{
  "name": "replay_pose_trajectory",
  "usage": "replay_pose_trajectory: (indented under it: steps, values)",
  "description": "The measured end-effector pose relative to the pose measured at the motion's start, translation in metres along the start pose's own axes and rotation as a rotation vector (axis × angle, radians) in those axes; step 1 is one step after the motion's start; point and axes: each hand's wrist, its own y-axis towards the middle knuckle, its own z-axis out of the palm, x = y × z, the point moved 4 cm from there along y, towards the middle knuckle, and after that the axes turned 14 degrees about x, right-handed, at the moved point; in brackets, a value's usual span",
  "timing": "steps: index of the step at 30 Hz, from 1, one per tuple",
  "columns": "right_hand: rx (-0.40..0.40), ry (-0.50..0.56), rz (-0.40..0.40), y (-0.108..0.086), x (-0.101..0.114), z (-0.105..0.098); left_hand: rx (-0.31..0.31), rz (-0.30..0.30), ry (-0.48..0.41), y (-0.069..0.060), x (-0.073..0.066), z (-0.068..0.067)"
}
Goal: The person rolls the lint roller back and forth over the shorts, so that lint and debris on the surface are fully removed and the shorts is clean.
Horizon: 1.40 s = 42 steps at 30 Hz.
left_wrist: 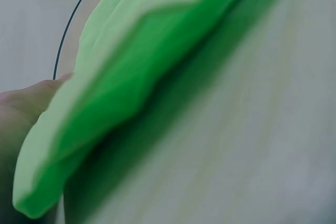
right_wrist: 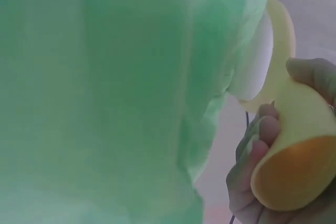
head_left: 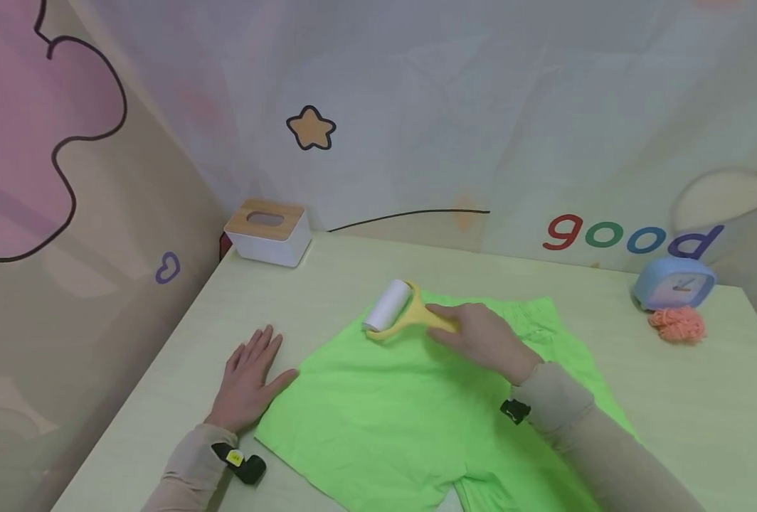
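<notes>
Bright green shorts (head_left: 366, 405) lie spread on the table, the waistband toward the far right. My right hand (head_left: 481, 338) grips the yellow handle of a lint roller (head_left: 388, 306). Its white roll rests at the far left edge of the shorts. In the right wrist view, fingers and thumb wrap the yellow handle (right_wrist: 299, 124), and the white roll (right_wrist: 255, 61) meets the green cloth. Flat on the table at the left, my left hand (head_left: 247, 384) has its fingers spread, the thumb touching the shorts' edge. The left wrist view shows only part of that hand (left_wrist: 23, 114) beside the cloth.
A white tissue box (head_left: 272, 245) with a wooden lid stands at the back left corner. Toward the back right are a blue clock (head_left: 676, 283) and a crumpled pink bundle (head_left: 677, 325). A printed wall covering (head_left: 404, 128) rises behind the table (head_left: 724, 419).
</notes>
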Motion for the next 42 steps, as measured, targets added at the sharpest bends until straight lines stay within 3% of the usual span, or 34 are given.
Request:
replay_pose_trajectory:
  steps: [3,8,22,36,42]
  values:
    - [0.025,0.053,0.032,0.002,-0.010,-0.003,-0.005,0.006,-0.002,0.000,-0.002,-0.001]
    - [0.056,0.089,0.017,0.000,-0.020,-0.007,-0.001,0.005,0.002,0.000,-0.003,-0.003]
    - [0.103,0.091,-0.005,-0.007,-0.029,-0.016,0.005,0.005,0.013,0.000,-0.001,-0.001]
    - [0.148,0.112,0.034,-0.016,-0.041,-0.024,0.002,0.004,0.011,0.000,-0.002,-0.001]
    - [0.157,0.103,0.008,-0.020,-0.046,-0.028,0.003,0.001,0.011,0.000,-0.003,-0.002]
